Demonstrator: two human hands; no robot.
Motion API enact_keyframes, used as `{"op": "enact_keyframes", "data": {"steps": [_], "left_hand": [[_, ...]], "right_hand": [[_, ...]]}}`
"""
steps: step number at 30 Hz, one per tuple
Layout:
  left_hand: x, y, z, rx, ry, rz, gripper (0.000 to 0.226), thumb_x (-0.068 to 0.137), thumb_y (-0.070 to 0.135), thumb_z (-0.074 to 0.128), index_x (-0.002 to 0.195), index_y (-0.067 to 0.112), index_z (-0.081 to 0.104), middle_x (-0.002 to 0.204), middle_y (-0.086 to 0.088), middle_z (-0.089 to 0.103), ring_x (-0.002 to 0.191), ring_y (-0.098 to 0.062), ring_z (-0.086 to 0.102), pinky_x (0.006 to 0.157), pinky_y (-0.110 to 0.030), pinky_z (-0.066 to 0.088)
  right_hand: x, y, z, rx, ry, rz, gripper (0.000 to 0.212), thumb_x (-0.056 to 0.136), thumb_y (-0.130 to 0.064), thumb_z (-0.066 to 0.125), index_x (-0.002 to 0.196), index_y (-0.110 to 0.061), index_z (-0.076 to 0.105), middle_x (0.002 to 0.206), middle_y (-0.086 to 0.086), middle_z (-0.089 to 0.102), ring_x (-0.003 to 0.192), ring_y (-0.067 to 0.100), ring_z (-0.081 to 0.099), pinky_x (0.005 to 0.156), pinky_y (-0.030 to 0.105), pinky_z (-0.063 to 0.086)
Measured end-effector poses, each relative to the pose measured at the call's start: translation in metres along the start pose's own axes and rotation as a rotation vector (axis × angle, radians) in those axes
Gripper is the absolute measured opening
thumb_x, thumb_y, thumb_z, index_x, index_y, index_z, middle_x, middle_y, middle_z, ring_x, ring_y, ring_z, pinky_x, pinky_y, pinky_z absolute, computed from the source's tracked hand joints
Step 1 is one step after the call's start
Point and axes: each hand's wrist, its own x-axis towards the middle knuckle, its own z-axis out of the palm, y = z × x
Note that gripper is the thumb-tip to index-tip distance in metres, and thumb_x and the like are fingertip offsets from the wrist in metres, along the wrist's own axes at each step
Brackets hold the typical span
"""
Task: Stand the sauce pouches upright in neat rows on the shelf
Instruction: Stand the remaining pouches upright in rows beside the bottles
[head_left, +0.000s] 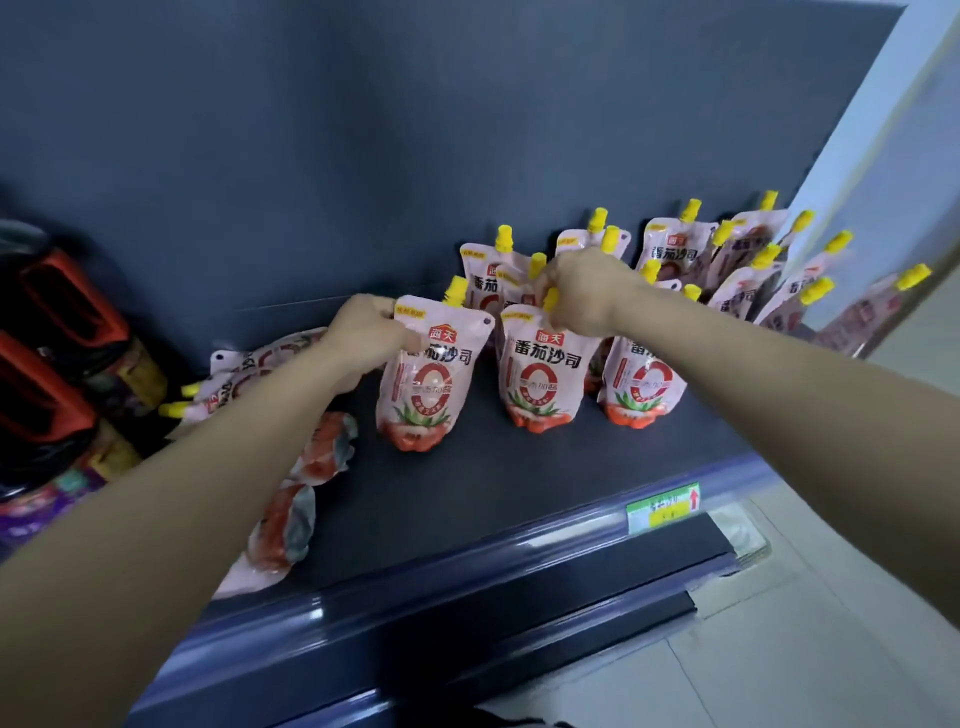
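Pink tomato sauce pouches with yellow caps stand on a dark shelf (467, 499). My left hand (366, 332) grips the top left corner of the leftmost front pouch (428, 384), which stands upright. My right hand (584, 296) is closed around the yellow cap at the top of the middle front pouch (540, 379). A third front pouch (641, 387) stands to the right, partly behind my right forearm. Several more upright pouches (675, 249) fill the rows behind, out to the right end. Other pouches (244, 374) lie flat at the left, partly hidden under my left arm.
Two flat pouches (306, 483) lie near the shelf's front left. Dark jars with red lids (62, 332) stand at the far left. A green and yellow price tag (662, 506) sits on the blue front rail. A reflective side panel (878, 270) closes the right end.
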Motion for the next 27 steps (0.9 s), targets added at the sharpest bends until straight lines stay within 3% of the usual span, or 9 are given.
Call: {"op": "enact_keyframes", "data": {"steps": [5, 8, 13, 16, 18, 20, 23, 25, 27], "left_hand": [[-0.031, 0.009, 0.006, 0.097, -0.060, -0.051, 0.013, 0.071, -0.004, 0.070, 0.076, 0.007, 0.066, 0.075, -0.006, 0.069, 0.073, -0.021, 0.066, 0.068, -0.035, 0.057], [-0.049, 0.015, 0.016, 0.176, -0.071, -0.032, 0.014, 0.070, -0.004, 0.071, 0.068, 0.006, 0.062, 0.071, -0.008, 0.068, 0.067, -0.019, 0.066, 0.061, -0.031, 0.058], [-0.073, 0.023, 0.049, 0.210, -0.080, 0.044, 0.020, 0.070, -0.004, 0.072, 0.061, 0.008, 0.058, 0.070, -0.010, 0.067, 0.065, -0.019, 0.066, 0.060, -0.033, 0.059], [-0.081, 0.028, 0.077, 0.186, -0.061, 0.088, 0.031, 0.069, -0.003, 0.072, 0.052, 0.019, 0.059, 0.060, 0.004, 0.067, 0.059, -0.011, 0.064, 0.048, -0.023, 0.053], [-0.084, 0.031, 0.096, 0.178, -0.034, 0.127, 0.038, 0.070, -0.004, 0.071, 0.047, 0.025, 0.062, 0.051, 0.014, 0.063, 0.056, -0.004, 0.059, 0.050, -0.020, 0.049], [-0.084, 0.033, 0.114, 0.182, -0.010, 0.158, 0.028, 0.072, -0.002, 0.070, 0.058, 0.022, 0.067, 0.060, 0.012, 0.064, 0.059, -0.004, 0.057, 0.052, -0.017, 0.046], [-0.082, 0.036, 0.127, 0.212, 0.027, 0.175, 0.003, 0.075, 0.001, 0.068, 0.077, 0.001, 0.066, 0.075, -0.005, 0.065, 0.067, -0.013, 0.058, 0.056, -0.021, 0.045], [-0.082, 0.037, 0.130, 0.228, 0.027, 0.170, 0.005, 0.075, 0.001, 0.067, 0.075, 0.004, 0.063, 0.075, -0.003, 0.063, 0.069, -0.014, 0.057, 0.057, -0.022, 0.044], [-0.085, 0.039, 0.131, 0.232, 0.023, 0.170, 0.016, 0.075, -0.001, 0.065, 0.067, 0.013, 0.061, 0.069, 0.005, 0.059, 0.065, -0.010, 0.055, 0.052, -0.014, 0.042]], "right_hand": [[-0.002, 0.009, -0.002, -0.001, 0.021, -0.071, 0.015, 0.085, -0.009, 0.053, 0.096, -0.004, 0.062, 0.090, 0.014, 0.062, 0.090, 0.036, 0.062, 0.072, 0.035, 0.051], [-0.006, 0.014, -0.002, 0.000, 0.032, -0.111, 0.020, 0.089, -0.012, 0.050, 0.103, -0.006, 0.063, 0.084, 0.013, 0.054, 0.082, 0.034, 0.056, 0.066, 0.033, 0.045], [-0.015, 0.027, -0.010, 0.058, 0.040, -0.157, 0.024, 0.085, -0.009, 0.051, 0.103, -0.002, 0.065, 0.093, 0.019, 0.065, 0.088, 0.036, 0.061, 0.080, 0.042, 0.055], [-0.023, 0.035, -0.015, 0.074, 0.092, -0.191, 0.029, 0.083, -0.005, 0.051, 0.108, -0.001, 0.064, 0.101, 0.019, 0.068, 0.095, 0.036, 0.063, 0.083, 0.041, 0.054], [-0.028, 0.040, -0.016, 0.100, 0.139, -0.216, 0.030, 0.084, -0.005, 0.049, 0.110, -0.001, 0.062, 0.102, 0.019, 0.069, 0.097, 0.037, 0.061, 0.081, 0.038, 0.051], [-0.034, 0.047, -0.016, 0.117, 0.185, -0.243, 0.031, 0.085, -0.007, 0.048, 0.113, -0.003, 0.061, 0.105, 0.018, 0.068, 0.100, 0.036, 0.060, 0.080, 0.036, 0.048], [-0.042, 0.054, -0.017, 0.137, 0.215, -0.291, 0.030, 0.088, -0.011, 0.049, 0.116, -0.007, 0.060, 0.106, 0.014, 0.069, 0.101, 0.033, 0.060, 0.082, 0.036, 0.048], [-0.046, 0.060, -0.017, 0.131, 0.211, -0.326, 0.029, 0.089, -0.011, 0.049, 0.116, -0.008, 0.060, 0.106, 0.013, 0.069, 0.098, 0.032, 0.061, 0.084, 0.037, 0.051], [-0.048, 0.064, -0.017, 0.068, 0.204, -0.364, 0.030, 0.089, -0.010, 0.048, 0.116, -0.008, 0.060, 0.106, 0.013, 0.067, 0.097, 0.031, 0.060, 0.084, 0.040, 0.051]]}}
